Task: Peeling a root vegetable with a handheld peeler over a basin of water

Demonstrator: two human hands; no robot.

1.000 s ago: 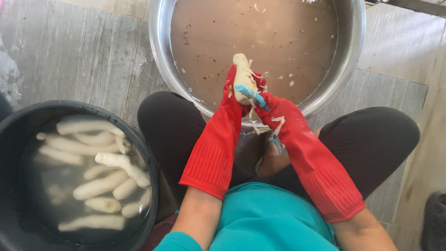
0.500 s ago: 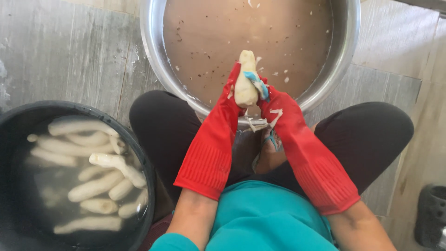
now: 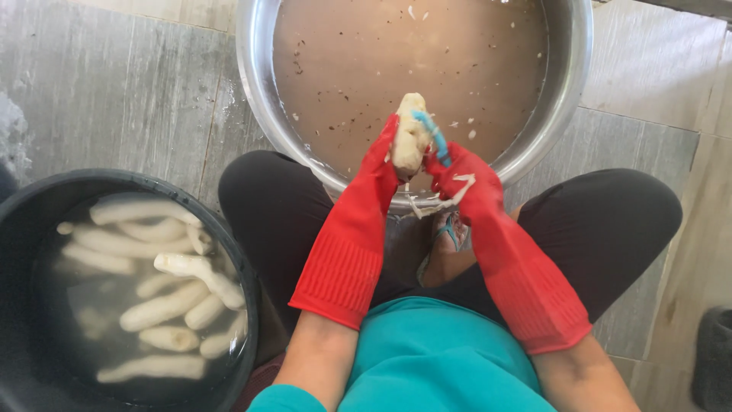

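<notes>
Both of my hands wear long red rubber gloves. My left hand (image 3: 379,168) grips a pale, partly peeled root (image 3: 410,136) upright over the near rim of a big steel basin (image 3: 255,91). My right hand (image 3: 463,177) holds a blue-handled peeler (image 3: 433,136) against the root's right side. Thin strips of peel cling to the right glove. The basin holds murky brown water with floating peel bits.
A black tub (image 3: 229,252) at lower left holds water and several peeled white roots (image 3: 164,305). I sit on grey floor tiles (image 3: 114,91) with dark-trousered knees either side of the basin. A sandalled foot (image 3: 446,240) shows between my arms.
The root and both hands have shifted slightly up and over the basin rim; the peeler has moved along the root's right side.
</notes>
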